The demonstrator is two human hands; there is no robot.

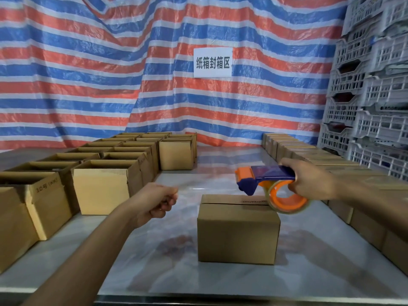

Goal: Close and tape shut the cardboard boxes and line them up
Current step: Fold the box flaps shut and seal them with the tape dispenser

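Right hand (pixel 309 182) grips tape dispenser (pixel 265 184) above seemingly untaped closed box (pixel 238 228).

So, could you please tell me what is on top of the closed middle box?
Only the tape dispenser, gripped by the right hand, hangs over the far right corner of the box. The shut flaps hide its contents.

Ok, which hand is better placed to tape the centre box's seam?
Right. The right hand grips the tape dispenser, held just above the top seam of the closed box. The left hand is off to the box's left, fingers curled, holding nothing.
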